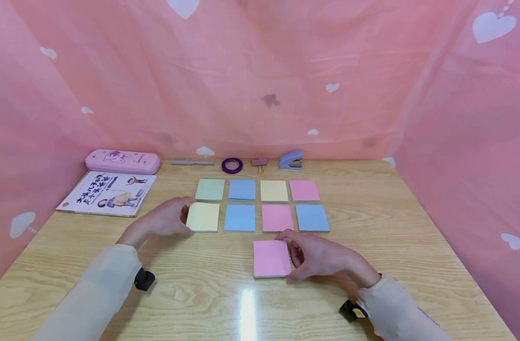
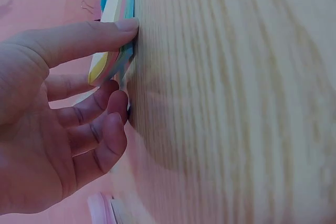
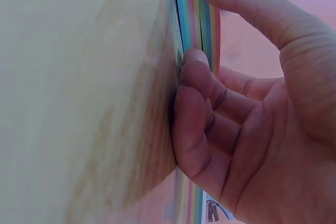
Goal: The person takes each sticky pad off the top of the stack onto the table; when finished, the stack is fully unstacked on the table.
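My left hand holds a yellow sticky note pad at its left side, thumb at the near corner and a finger at the far one. In the left wrist view the pad's layered edge shows between thumb and fingers. Nearer the front, my right hand grips a pink sticky note pad by its right side. Its coloured layers stand out in the right wrist view. Beside the yellow pad lie a blue pad, another pink pad and a second blue pad.
A back row has green, blue, yellow and pink pads. Behind lie a pen, purple tape roll, binder clip and stapler. A pencil case and book are left.
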The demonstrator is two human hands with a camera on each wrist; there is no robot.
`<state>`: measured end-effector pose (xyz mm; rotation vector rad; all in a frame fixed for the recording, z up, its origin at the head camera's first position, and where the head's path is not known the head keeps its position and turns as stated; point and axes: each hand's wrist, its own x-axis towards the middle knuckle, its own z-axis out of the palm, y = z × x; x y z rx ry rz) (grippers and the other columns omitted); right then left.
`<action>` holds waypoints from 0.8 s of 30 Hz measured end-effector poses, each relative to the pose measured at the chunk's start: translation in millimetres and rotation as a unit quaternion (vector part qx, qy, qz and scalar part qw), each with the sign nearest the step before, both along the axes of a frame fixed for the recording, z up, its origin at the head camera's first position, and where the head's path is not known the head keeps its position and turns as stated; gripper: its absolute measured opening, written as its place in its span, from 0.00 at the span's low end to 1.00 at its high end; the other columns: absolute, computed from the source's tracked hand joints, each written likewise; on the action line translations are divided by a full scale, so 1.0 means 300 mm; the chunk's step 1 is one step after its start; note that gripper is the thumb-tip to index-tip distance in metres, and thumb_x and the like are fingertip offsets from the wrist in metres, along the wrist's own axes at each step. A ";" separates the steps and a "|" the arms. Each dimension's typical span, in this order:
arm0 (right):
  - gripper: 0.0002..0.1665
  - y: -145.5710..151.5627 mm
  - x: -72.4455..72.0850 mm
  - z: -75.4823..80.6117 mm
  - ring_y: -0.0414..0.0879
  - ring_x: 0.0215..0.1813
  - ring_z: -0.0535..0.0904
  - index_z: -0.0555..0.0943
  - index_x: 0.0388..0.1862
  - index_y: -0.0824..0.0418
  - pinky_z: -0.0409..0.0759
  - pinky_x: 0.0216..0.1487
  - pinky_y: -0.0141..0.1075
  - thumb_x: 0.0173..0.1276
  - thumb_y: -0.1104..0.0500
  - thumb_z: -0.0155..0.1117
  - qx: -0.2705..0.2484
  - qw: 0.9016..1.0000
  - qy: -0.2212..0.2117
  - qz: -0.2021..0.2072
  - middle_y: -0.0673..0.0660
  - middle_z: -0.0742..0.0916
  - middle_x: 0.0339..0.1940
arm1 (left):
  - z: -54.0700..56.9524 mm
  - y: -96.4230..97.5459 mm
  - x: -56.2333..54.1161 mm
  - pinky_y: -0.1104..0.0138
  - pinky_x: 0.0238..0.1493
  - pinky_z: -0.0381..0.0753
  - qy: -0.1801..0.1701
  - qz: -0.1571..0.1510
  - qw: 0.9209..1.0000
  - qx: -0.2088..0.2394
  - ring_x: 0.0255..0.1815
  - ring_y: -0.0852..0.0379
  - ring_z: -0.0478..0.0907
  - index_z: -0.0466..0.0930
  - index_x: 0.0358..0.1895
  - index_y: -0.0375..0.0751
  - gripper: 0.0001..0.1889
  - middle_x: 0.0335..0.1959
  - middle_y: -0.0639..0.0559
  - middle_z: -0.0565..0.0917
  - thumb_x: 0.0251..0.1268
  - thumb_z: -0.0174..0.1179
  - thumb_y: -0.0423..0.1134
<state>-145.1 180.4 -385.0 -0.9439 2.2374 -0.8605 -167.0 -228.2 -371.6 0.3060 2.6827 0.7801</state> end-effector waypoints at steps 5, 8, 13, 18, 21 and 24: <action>0.46 0.004 0.003 0.000 0.36 0.29 0.73 0.69 0.73 0.56 0.73 0.36 0.30 0.60 0.55 0.82 -0.001 1.000 -0.004 -0.003 0.46 0.81 0.28 | 0.002 0.001 -0.009 0.47 0.62 0.75 -0.010 -0.013 1.000 0.005 0.53 0.45 0.76 0.69 0.73 0.33 0.42 0.54 0.41 0.82 0.55 0.80 0.37; 0.46 0.005 0.004 0.001 0.36 0.29 0.73 0.69 0.73 0.56 0.73 0.36 0.30 0.60 0.55 0.82 -0.002 1.000 -0.005 -0.002 0.46 0.81 0.28 | 0.003 0.002 -0.012 0.46 0.65 0.74 -0.020 -0.008 1.000 0.001 0.55 0.44 0.76 0.68 0.75 0.33 0.44 0.57 0.40 0.82 0.55 0.80 0.37; 0.46 0.003 0.005 -0.003 0.35 0.30 0.73 0.68 0.73 0.55 0.73 0.37 0.30 0.60 0.55 0.82 -0.004 1.000 -0.002 0.001 0.45 0.81 0.28 | 0.002 0.005 -0.021 0.46 0.64 0.74 -0.032 -0.007 0.999 0.002 0.55 0.44 0.76 0.67 0.76 0.32 0.46 0.56 0.39 0.82 0.53 0.80 0.36; 0.46 0.002 0.003 -0.006 0.35 0.30 0.73 0.68 0.73 0.55 0.73 0.36 0.30 0.60 0.54 0.82 -0.003 1.000 -0.002 0.002 0.45 0.81 0.28 | 0.003 0.005 -0.021 0.49 0.62 0.75 -0.036 -0.008 0.999 0.010 0.53 0.46 0.77 0.67 0.76 0.31 0.47 0.54 0.40 0.83 0.52 0.80 0.35; 0.46 0.001 0.001 -0.006 0.35 0.29 0.73 0.69 0.73 0.55 0.73 0.36 0.30 0.60 0.54 0.83 -0.002 1.000 -0.001 0.002 0.45 0.80 0.27 | 0.007 0.002 -0.020 0.50 0.61 0.75 -0.037 -0.006 0.999 0.011 0.52 0.46 0.76 0.66 0.76 0.30 0.47 0.52 0.41 0.83 0.52 0.80 0.36; 0.46 0.000 -0.002 -0.003 0.36 0.29 0.73 0.69 0.73 0.54 0.73 0.36 0.30 0.59 0.54 0.83 -0.004 1.000 -0.001 0.001 0.45 0.81 0.27 | 0.011 0.000 -0.022 0.52 0.59 0.74 -0.040 -0.001 0.999 0.013 0.50 0.47 0.76 0.65 0.77 0.30 0.48 0.50 0.41 0.82 0.52 0.80 0.36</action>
